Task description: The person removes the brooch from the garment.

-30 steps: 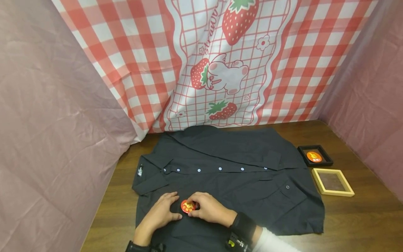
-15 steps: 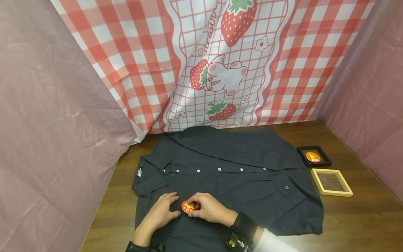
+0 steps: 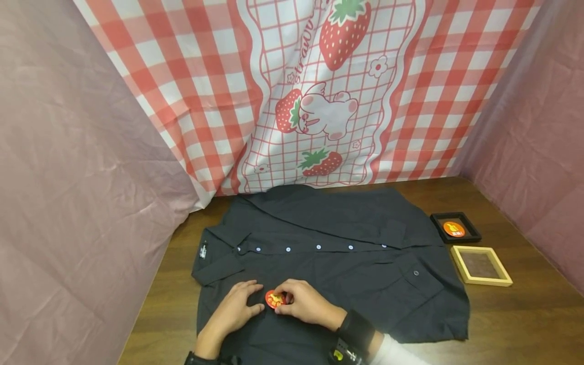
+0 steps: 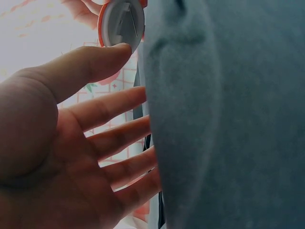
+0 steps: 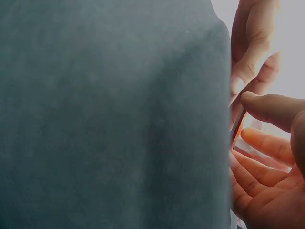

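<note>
A dark button-up shirt (image 3: 347, 284) lies spread on the wooden table, collar to the left. Over its near front, my right hand (image 3: 307, 302) pinches a round red and yellow pin badge (image 3: 274, 299) between thumb and fingers. The left wrist view shows the badge's back (image 4: 121, 24), with its metal pin facing the shirt. My left hand (image 3: 234, 306) is just left of the badge, fingers extended on the cloth and thumb apart from them, its thumb tip close to the badge. In the right wrist view only the badge's edge (image 5: 238, 126) shows.
Right of the shirt stand a black frame (image 3: 474, 235) with an orange round badge (image 3: 453, 229) in it and a pale yellow frame (image 3: 490, 280). A checked strawberry cloth (image 3: 319, 101) hangs behind the table. Pink cloth (image 3: 91, 177) hangs at both sides.
Both hands stay almost in place, and the right hand keeps its pinch on the badge. My left thumb has shifted slightly beside it.
</note>
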Tool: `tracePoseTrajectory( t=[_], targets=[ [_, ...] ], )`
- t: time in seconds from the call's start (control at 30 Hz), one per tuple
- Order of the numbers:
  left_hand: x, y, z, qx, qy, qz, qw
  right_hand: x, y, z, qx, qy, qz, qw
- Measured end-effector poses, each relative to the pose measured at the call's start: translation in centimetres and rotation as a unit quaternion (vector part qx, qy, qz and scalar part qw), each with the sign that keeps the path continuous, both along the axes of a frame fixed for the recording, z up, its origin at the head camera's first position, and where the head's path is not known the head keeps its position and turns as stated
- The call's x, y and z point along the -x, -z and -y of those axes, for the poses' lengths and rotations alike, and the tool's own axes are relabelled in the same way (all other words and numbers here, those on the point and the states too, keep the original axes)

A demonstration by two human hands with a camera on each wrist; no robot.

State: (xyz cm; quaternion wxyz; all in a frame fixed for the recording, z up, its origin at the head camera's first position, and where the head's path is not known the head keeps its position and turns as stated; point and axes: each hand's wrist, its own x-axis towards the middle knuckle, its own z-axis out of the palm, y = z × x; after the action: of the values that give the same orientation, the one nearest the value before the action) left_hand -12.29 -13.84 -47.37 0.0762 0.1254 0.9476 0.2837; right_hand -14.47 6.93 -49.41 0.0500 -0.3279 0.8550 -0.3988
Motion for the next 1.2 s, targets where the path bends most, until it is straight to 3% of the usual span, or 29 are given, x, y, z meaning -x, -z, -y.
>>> tracePoseTrajectory(
  t=[0.33,1.2],
  targets=[
    [0.17,0.06,0.02,-0.003,-0.010,0.024,0.9997,0.01,0.26,-0.08,0.026,0.011,0.032,0.9991],
    [0.11,-0.12,-0.32,-0.007,-0.004,0.011,0.9999,0.09,0.16,-0.32,0.042,0.039,0.061,0.9965]
  ],
)
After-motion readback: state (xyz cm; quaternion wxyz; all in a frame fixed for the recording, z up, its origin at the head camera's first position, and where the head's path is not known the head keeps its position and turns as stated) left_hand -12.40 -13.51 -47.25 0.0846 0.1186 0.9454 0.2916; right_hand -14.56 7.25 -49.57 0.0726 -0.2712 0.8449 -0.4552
